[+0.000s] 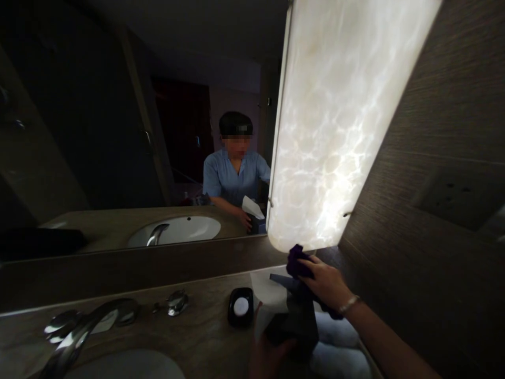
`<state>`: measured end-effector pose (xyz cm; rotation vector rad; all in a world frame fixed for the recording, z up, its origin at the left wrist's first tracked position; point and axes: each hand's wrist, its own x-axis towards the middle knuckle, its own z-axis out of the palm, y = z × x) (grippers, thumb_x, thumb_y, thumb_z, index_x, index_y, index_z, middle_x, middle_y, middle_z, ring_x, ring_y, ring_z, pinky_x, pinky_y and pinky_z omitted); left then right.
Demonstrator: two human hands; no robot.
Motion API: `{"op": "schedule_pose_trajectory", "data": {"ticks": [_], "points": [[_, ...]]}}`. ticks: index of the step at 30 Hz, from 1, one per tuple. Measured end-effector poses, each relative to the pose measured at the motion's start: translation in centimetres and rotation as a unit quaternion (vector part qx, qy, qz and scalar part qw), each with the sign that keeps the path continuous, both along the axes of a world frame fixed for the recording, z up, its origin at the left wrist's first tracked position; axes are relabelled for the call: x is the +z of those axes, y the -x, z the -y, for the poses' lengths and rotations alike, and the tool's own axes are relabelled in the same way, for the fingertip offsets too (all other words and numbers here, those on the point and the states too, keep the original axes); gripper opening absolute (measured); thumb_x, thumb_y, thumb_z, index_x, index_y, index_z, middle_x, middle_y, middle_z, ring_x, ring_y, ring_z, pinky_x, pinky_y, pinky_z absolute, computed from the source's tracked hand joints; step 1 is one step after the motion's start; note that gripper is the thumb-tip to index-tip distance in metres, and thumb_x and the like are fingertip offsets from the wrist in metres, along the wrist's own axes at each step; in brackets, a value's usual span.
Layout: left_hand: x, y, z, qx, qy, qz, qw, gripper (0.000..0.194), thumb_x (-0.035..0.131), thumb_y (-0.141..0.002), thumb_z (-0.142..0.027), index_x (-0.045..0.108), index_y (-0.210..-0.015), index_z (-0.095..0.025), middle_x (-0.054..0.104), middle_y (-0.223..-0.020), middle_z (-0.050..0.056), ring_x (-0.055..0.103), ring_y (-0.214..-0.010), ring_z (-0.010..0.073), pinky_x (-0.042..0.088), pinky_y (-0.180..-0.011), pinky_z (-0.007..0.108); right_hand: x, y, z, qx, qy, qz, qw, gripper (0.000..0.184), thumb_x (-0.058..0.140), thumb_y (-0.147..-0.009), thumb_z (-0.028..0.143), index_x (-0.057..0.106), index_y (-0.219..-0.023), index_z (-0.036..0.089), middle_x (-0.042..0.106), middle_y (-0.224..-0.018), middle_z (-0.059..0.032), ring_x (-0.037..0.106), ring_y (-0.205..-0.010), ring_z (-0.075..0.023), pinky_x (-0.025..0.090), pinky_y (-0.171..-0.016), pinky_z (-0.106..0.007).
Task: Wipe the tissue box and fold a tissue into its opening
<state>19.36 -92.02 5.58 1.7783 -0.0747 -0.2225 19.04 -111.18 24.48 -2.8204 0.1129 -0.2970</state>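
Observation:
My right hand (326,284) is closed on a dark purple cloth (296,262), pressed on the top of a dark tissue box (294,318) with a white tissue (268,289) sticking out. My left hand (268,358) grips the box at its lower front side. The box stands on the brown counter (197,337) under a glowing marble-patterned wall lamp (339,121). The mirror (138,131) above the counter reflects a person in a blue shirt with the same box.
A black soap dish with a white soap (241,306) sits left of the box. A chrome faucet (74,337) with handles and a white basin (126,366) lie at the lower left. White folded towels (339,342) rest to the right, beside a dark textured wall (434,210).

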Motion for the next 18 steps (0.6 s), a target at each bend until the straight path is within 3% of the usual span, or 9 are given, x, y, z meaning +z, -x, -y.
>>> {"op": "schedule_pose_trajectory", "data": {"ticks": [3,6,10,13,15,18], "points": [[-0.4,0.0,0.4,0.044,-0.05,-0.031,0.997,0.059,0.076,-0.056,-0.044,0.064,-0.107,-0.017,0.071,-0.106,0.015,0.062,-0.109,0.0376,0.05,-0.097,0.052,-1.2,-4.0,-1.0,0.083,0.101,-0.042,0.991,0.045,0.05,-0.074,0.021,0.065,-0.111,0.041,0.066,-0.109,0.0029,0.061,-0.094,-0.0256,0.048,-0.079,-0.039],[-0.3,0.1,0.5,0.057,-0.058,-0.015,0.997,0.057,0.072,-0.06,-0.042,0.064,-0.111,-0.017,0.069,-0.112,0.015,0.06,-0.113,0.0363,0.049,-0.101,0.05,-3.0,-3.4,-0.6,0.053,0.12,-0.035,0.991,0.048,0.047,-0.073,0.018,0.065,-0.113,0.038,0.066,-0.11,0.0011,0.059,-0.094,-0.0265,0.047,-0.076,-0.038],[0.5,0.2,0.6,0.034,-0.038,-0.009,0.999,0.052,0.071,-0.06,-0.043,0.067,-0.106,-0.018,0.07,-0.11,0.014,0.061,-0.112,0.037,0.05,-0.1,0.05,-3.8,0.6,-0.2,-0.041,0.115,-0.046,0.992,0.052,0.044,-0.074,0.014,0.062,-0.12,0.03,0.064,-0.118,-0.0033,0.061,-0.09,-0.0291,0.051,-0.075,-0.042],[1.2,0.3,0.9,0.039,-0.016,0.01,0.999,0.052,0.071,-0.06,-0.042,0.067,-0.105,-0.017,0.071,-0.11,0.014,0.062,-0.11,0.0371,0.051,-0.098,0.05,-3.7,4.0,-1.5,-0.054,0.084,-0.068,0.993,0.051,0.043,-0.073,0.011,0.064,-0.117,0.026,0.065,-0.116,-0.0063,0.063,-0.091,-0.0284,0.053,-0.08,-0.044],[1.2,0.3,0.9,0.028,-0.012,0.018,0.999,0.05,0.069,-0.063,-0.044,0.068,-0.103,-0.015,0.071,-0.107,0.015,0.063,-0.108,0.0371,0.052,-0.096,0.049,-4.1,6.8,-2.9,-0.044,0.069,-0.099,0.992,0.05,0.046,-0.07,0.01,0.066,-0.112,0.028,0.066,-0.113,-0.0056,0.064,-0.092,-0.0284,0.053,-0.082,-0.044],[0.5,-0.2,-0.2,-0.005,-0.024,0.037,0.999,0.056,0.067,-0.066,-0.045,0.064,-0.112,-0.013,0.068,-0.114,0.016,0.06,-0.113,0.0371,0.049,-0.1,0.05,-5.6,11.5,-5.2,0.036,0.006,-0.115,0.993,0.042,0.053,-0.068,0.014,0.07,-0.099,0.035,0.071,-0.099,-0.0003,0.066,-0.086,-0.0241,0.055,-0.075,-0.037]]}}
